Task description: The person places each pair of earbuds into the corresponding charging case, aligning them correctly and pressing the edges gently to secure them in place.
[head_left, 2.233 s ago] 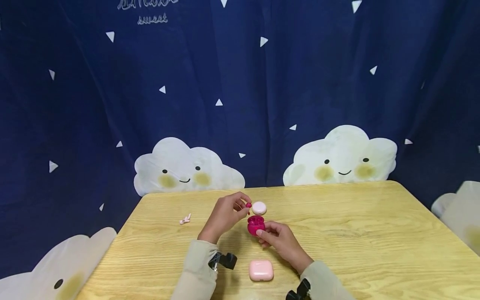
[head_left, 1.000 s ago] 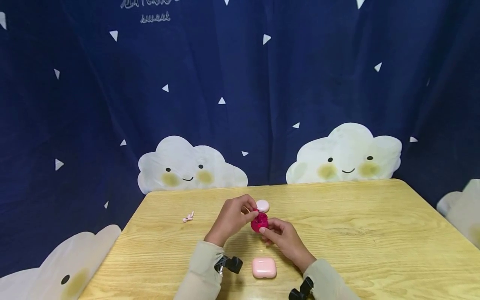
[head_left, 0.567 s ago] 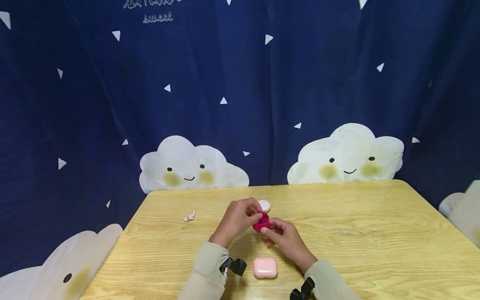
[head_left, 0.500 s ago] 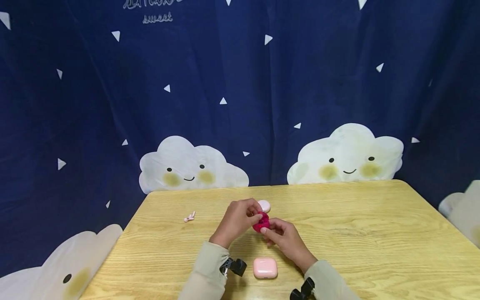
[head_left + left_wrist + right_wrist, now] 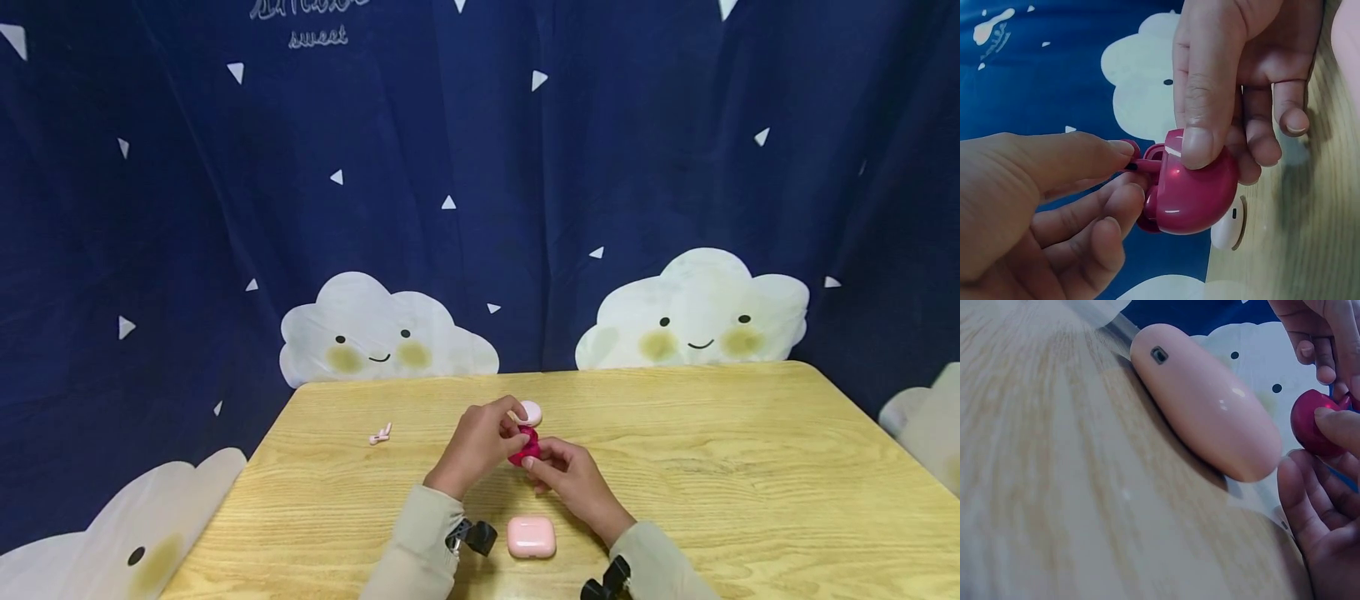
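With its thumb and fingers, my left hand [image 5: 476, 443] pinches a magenta earbud [image 5: 1149, 165] at the mouth of a small rounded earbud case. The earbud's stem shows in the left wrist view; how deep it sits cannot be told. My right hand [image 5: 573, 482] holds that glossy magenta case [image 5: 1200, 194] above the table, thumb on its front and fingers behind. In the head view the left fingers cover much of the case and its raised lid. The right wrist view shows the case [image 5: 1313, 422] at the right edge, gripped by the right thumb and fingers.
A pink rounded-rectangular earbud case [image 5: 531, 537] lies on the wooden table [image 5: 712, 467] between the forearms. Just behind the hands is a round pale pink case [image 5: 532, 412]. Pale pink earbuds [image 5: 380, 434] lie to the left. A dark blue curtain [image 5: 480, 167] hangs behind the table.
My left hand has moved right, bringing the magenta earbud from beside the opened case to its mouth. My right hand keeps its hold on the case. The view has shifted slightly.
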Available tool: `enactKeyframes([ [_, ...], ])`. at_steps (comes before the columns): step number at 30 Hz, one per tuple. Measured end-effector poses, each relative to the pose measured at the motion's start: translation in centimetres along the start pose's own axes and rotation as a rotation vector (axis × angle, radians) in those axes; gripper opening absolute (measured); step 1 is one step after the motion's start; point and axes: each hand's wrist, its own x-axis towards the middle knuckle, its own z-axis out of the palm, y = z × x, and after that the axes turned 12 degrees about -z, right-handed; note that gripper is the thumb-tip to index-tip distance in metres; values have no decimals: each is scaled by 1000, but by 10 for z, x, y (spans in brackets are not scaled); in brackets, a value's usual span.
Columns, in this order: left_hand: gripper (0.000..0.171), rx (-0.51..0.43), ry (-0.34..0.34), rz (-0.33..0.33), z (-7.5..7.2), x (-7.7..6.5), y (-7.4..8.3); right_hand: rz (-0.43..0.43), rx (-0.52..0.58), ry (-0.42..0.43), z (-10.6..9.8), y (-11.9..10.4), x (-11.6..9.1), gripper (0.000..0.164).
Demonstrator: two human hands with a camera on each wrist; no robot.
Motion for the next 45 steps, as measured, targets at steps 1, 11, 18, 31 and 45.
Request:
enactKeyframes([
  [1, 13, -1, 5, 1, 0, 0, 0, 2, -1, 0, 0, 0, 0, 27],
  [11, 11, 110, 59, -6, 3, -1, -1, 29, 1, -1, 1, 0, 0, 24],
  [18, 14, 178, 95, 7, 6, -1, -1, 7, 1, -8, 1, 2, 0, 25],
  [31, 13, 195, 76, -40, 9, -2, -1, 10, 3, -15, 0, 2, 0, 27],
  [45, 11, 214, 100, -40, 7, -4, 0, 15, 17, -17, 0, 2, 0, 27],
])
